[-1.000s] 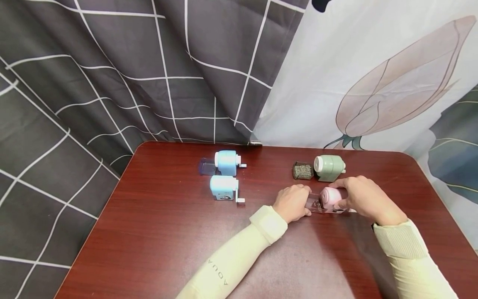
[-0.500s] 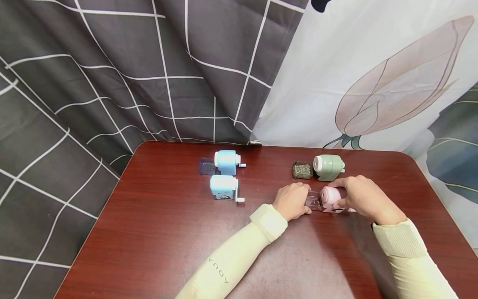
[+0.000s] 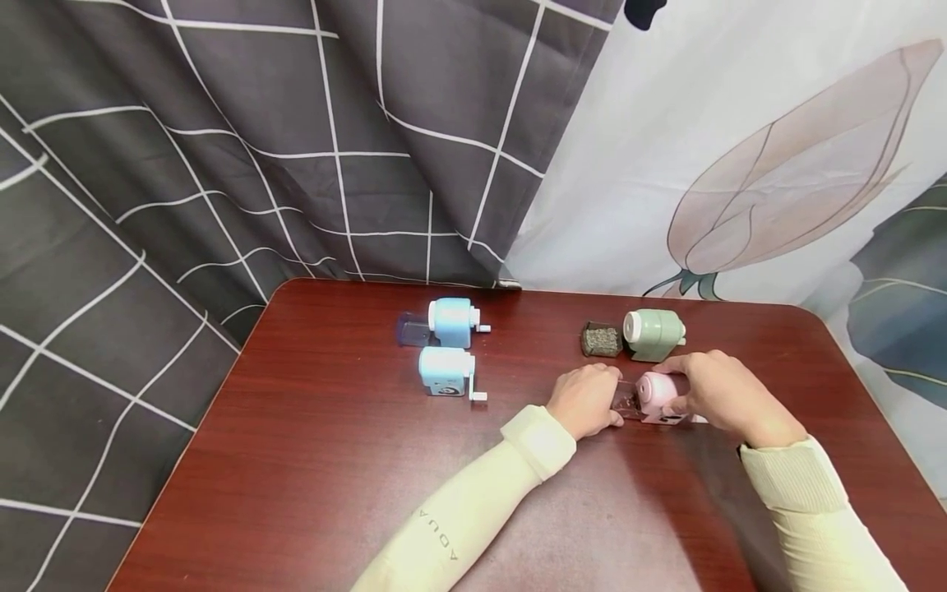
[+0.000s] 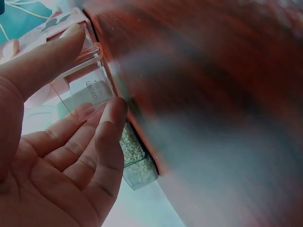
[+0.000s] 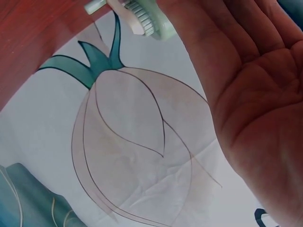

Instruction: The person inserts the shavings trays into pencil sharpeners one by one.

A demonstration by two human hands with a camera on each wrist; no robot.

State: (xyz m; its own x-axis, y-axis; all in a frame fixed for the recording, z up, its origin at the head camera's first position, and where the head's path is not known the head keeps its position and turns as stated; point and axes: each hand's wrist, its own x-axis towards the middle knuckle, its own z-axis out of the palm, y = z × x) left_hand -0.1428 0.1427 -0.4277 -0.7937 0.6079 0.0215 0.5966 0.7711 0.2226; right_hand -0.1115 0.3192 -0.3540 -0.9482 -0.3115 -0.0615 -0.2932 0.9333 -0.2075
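A pink hand-crank pencil sharpener [image 3: 654,395] stands on the table, its clear drawer [image 3: 627,400] pulled out toward the left. My right hand [image 3: 728,400] grips the pink body from the right side, thumb in front and fingers behind. At the drawer's outer end, my left hand [image 3: 586,401] pinches it between thumb and fingers; the left wrist view shows the see-through drawer [image 4: 90,90] up close. Just behind is a green pencil sharpener [image 3: 657,333] with its drawer [image 3: 602,339] of shavings out beside it. In the right wrist view, my right hand's [image 5: 255,85] fingertips are out of sight.
Farther left on the reddish-brown table [image 3: 333,460] stand two blue pencil sharpeners. The rear one [image 3: 451,321] has its dark clear drawer [image 3: 414,329] out; the front one [image 3: 442,370] shows no drawer out. A grey checked curtain [image 3: 281,148] and a white patterned cloth [image 3: 614,181] hang behind.
The head view has shifted slightly. Both hands keep their hold on the pink pencil sharpener and its drawer, with no clear movement.
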